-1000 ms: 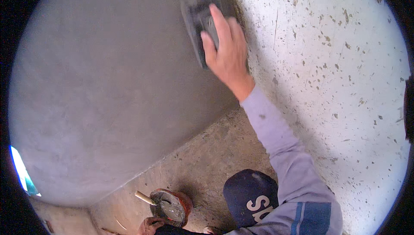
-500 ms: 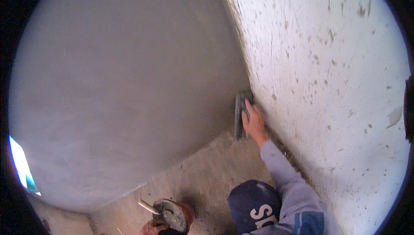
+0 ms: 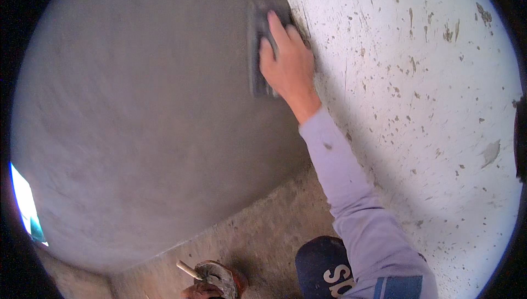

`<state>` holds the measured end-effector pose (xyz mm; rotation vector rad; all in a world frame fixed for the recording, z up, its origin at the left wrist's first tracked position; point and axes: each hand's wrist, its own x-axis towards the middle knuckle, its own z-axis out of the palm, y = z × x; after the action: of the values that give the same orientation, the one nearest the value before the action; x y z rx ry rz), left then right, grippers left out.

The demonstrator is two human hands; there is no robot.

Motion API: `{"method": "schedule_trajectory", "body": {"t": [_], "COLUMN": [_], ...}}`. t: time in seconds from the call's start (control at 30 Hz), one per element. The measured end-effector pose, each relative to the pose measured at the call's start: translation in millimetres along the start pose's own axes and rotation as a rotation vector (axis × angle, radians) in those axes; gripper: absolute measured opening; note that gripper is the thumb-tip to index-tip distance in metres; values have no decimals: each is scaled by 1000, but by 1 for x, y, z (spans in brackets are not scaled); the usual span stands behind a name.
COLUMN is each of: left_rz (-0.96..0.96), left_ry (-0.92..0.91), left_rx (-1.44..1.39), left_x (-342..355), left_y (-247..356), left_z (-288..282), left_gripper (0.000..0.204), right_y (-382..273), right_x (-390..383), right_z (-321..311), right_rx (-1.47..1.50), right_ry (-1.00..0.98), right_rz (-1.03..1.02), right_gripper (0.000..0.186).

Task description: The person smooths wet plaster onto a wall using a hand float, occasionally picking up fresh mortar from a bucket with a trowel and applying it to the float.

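Sitting higher than before, the right hand's grip (image 3: 288, 64) clamps the dark float (image 3: 254, 46).

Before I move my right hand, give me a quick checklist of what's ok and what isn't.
1. Right hand on the float: ok, gripping it.
2. Float fully flat on the grey wall: cannot tell, it is blurred.
3. White wall free of splashes: not ok, specks are scattered across it.
4. Lavender sleeve clean: not ok, a dark spot shows.
5. Bucket in view: ok, though the lower edge cuts it off.
6. Pale handle loose: cannot tell.
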<state>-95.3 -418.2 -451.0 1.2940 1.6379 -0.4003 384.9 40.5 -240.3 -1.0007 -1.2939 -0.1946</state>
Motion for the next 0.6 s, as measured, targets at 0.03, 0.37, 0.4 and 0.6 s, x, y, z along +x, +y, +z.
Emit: {"method": "schedule_trajectory", "body": {"t": [0.03,0.37,0.4,0.6], "left_rz": [-39,86,103,98], "left_ry": [-1,-149,-178,-158], "left_rx": [-7,-115,-138,-113], "left_x": [-4,32,41,40], "left_y": [1,-30,-34,16], "left_z": [0,-12,-10,-28], "left_gripper": [30,37,38,35], "right_y": [15,30,4,-51], "right_x": [-34,-145,-93,99], "right_z": [1,-44,-40,-4], "right_rx": [23,96,146,-88], "right_ry": [-57,-310,-221,104], "right_rz": [38,96,-4,-268], "right_gripper": [54,54,53,51]}}
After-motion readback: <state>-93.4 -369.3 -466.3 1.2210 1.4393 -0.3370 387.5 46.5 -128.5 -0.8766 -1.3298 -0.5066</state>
